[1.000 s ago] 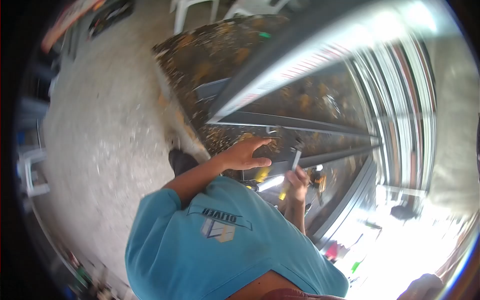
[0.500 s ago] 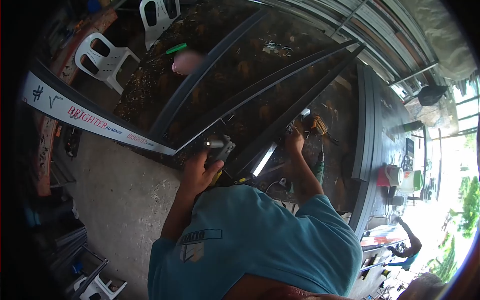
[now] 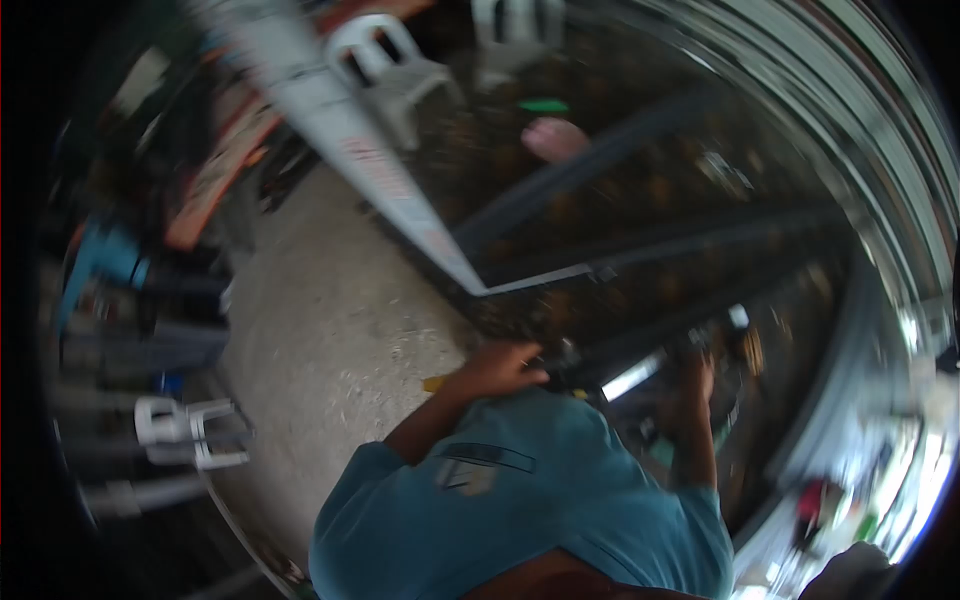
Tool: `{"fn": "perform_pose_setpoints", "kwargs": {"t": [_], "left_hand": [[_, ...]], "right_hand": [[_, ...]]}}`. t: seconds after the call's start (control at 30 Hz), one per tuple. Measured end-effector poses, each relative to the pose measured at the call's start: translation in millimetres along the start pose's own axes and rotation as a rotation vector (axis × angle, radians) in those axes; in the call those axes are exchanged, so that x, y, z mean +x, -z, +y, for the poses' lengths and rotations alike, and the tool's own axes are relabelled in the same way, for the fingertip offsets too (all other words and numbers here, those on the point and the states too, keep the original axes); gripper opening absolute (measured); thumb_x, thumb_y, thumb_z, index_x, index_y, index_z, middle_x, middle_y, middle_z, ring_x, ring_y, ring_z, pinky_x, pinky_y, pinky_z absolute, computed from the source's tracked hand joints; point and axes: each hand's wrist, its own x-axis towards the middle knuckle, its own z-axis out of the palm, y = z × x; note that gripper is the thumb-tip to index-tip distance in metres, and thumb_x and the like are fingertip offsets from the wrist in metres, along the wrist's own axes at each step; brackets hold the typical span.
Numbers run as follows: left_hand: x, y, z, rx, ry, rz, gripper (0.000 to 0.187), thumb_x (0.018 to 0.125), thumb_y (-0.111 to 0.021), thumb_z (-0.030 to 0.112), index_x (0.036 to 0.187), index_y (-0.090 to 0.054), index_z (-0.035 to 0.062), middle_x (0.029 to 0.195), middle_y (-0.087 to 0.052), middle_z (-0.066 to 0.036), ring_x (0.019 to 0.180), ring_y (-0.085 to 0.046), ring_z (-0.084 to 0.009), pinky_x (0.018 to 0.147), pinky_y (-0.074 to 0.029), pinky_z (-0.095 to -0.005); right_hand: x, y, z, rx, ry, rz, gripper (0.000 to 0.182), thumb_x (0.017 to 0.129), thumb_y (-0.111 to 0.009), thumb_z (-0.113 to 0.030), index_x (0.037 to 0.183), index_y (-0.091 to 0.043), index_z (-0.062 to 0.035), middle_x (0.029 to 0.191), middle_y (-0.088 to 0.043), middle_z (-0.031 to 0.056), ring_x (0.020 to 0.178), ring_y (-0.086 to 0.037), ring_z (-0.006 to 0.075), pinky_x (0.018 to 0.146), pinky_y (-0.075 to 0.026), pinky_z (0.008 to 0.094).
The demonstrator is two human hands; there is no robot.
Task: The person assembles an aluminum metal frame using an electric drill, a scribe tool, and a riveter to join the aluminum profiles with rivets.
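Motion smears this view. My left hand (image 3: 500, 368) is low at the table's near edge with its fingers curled; a dark shape lies by the fingertips, too blurred to name. A bit of yellow (image 3: 433, 384) shows behind that wrist. My right hand (image 3: 702, 375) reaches to a long dark metal bar (image 3: 640, 340), its fingers too smeared to read. Close to that hand are a bright white strip (image 3: 633, 377), a small pale piece (image 3: 738, 316) and an orange-yellow object (image 3: 752, 350). A white-faced aluminum length with red lettering (image 3: 400, 190) meets another bar at a corner.
More dark bars (image 3: 590, 165) cross the dark table, with a pink object (image 3: 553, 139) and a green one (image 3: 544, 106) farther back. White plastic chairs (image 3: 395, 80) stand beyond. Concrete floor (image 3: 330, 300) lies to the left, another white chair (image 3: 192, 430) beyond it. Long stock lines the right.
The view has swung left, so everything sits farther right and blurs. The grey tool with a shiny cylinder, seen in my left hand before, is no longer clear. My right hand stays by the bar.
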Motion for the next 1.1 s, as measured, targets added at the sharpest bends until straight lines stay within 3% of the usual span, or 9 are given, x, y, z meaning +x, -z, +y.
{"fn": "perform_pose_setpoints", "kwargs": {"t": [0.1,0.17,0.23,0.5,0.63,0.77,0.83,0.97,1.1], "left_hand": [[-4.7,-8.1,-11.6,0.02,0.011,0.0,0.051,0.084,-0.064,0.044,0.114,-0.059,0.0032,0.098,-0.066,-0.02,0.091,-0.064,-0.0376,0.078,-0.049,-0.0463],[-5.6,-0.8,-7.1,0.07,0.009,-0.079,0.054,0.085,-0.061,0.046,0.118,-0.057,0.0041,0.103,-0.065,-0.021,0.094,-0.063,-0.0394,0.08,-0.048,-0.049],[-6.3,1.5,-7.7,0.086,0.025,-0.041,0.053,0.085,-0.06,0.046,0.117,-0.056,0.0044,0.103,-0.065,-0.021,0.094,-0.063,-0.0403,0.08,-0.048,-0.0495],[-11.3,-2.9,-9.0,0.105,0.013,-0.071,0.045,0.086,-0.058,0.045,0.108,-0.055,0.0057,0.096,-0.064,-0.022,0.092,-0.062,-0.0422,0.079,-0.048,-0.0519],[-13.7,-5.5,-11.7,0.111,0.033,-0.084,0.045,0.085,-0.059,0.045,0.108,-0.055,0.0067,0.097,-0.064,-0.021,0.092,-0.062,-0.0426,0.079,-0.048,-0.0522],[-15.2,-4.0,-8.5,0.108,0.02,-0.104,0.045,0.084,-0.06,0.046,0.107,-0.056,0.0072,0.097,-0.064,-0.022,0.093,-0.062,-0.0425,0.08,-0.048,-0.0524],[-13.0,-6.9,-8.5,0.11,0.007,-0.107,0.046,0.084,-0.06,0.047,0.107,-0.056,0.0072,0.097,-0.064,-0.022,0.093,-0.062,-0.0422,0.08,-0.048,-0.0524],[-6.5,-9.2,-7.5,0.128,-0.015,-0.117,0.047,0.083,-0.064,0.045,0.107,-0.057,0.0055,0.098,-0.065,-0.022,0.094,-0.063,-0.0415,0.08,-0.049,-0.0512],[-7.8,-2.6,-0.4,0.151,0.022,-0.159,0.047,0.083,-0.063,0.046,0.109,-0.058,0.0071,0.097,-0.065,-0.022,0.093,-0.063,-0.0417,0.079,-0.049,-0.0516]], "right_hand": [[-5.0,18.3,-14.7,0.113,0.158,0.14,0.02,0.083,-0.06,-0.019,0.096,-0.069,-0.0072,0.102,-0.066,0.0125,0.095,-0.06,0.0324,0.091,-0.045,0.0423],[-5.4,-8.2,5.9,0.15,-0.102,0.266,0.014,0.087,-0.053,-0.013,0.086,-0.064,-0.0037,0.097,-0.066,0.0176,0.091,-0.062,0.0365,0.081,-0.049,0.046],[-4.9,40.3,-38.9,0.474,-0.432,0.332,0.017,0.089,-0.05,-0.012,0.092,-0.063,-0.0008,0.096,-0.068,0.0195,0.09,-0.064,0.038,0.078,-0.051,0.0458],[13.0,107.2,-82.6,0.587,-0.398,0.284,0.031,0.089,-0.056,-0.014,0.113,-0.065,0.0019,0.1,-0.07,0.0171,0.085,-0.068,0.028,0.072,-0.054,0.0382],[27.0,99.6,-77.5,0.629,-0.17,0.506,0.031,0.087,-0.058,-0.012,0.111,-0.065,0.0057,0.1,-0.069,0.0169,0.074,-0.065,0.0208,0.059,-0.051,0.0296],[34.5,121.6,-101.0,0.719,-0.284,0.326,0.031,0.087,-0.059,-0.01,0.113,-0.064,0.0055,0.1,-0.069,0.015,0.07,-0.063,0.0179,0.06,-0.05,0.0289],[39.1,115.9,-115.9,0.539,0.133,0.516,0.027,0.088,-0.06,-0.008,0.112,-0.065,0.0037,0.096,-0.068,0.0105,0.069,-0.061,0.0141,0.06,-0.05,0.0267],[13.5,142.1,-219.7,1.317,0.109,0.161,0.016,0.092,-0.059,-0.006,0.106,-0.065,-0.0005,0.093,-0.066,0.0065,0.074,-0.062,0.0109,0.062,-0.052,0.022],[-5.3,140.3,-274.4,1.265,0.312,0.108,0.012,0.09,-0.061,-0.001,0.102,-0.063,-0.0013,0.088,-0.067,0.0073,0.075,-0.063,0.012,0.062,-0.052,0.0256]]}}
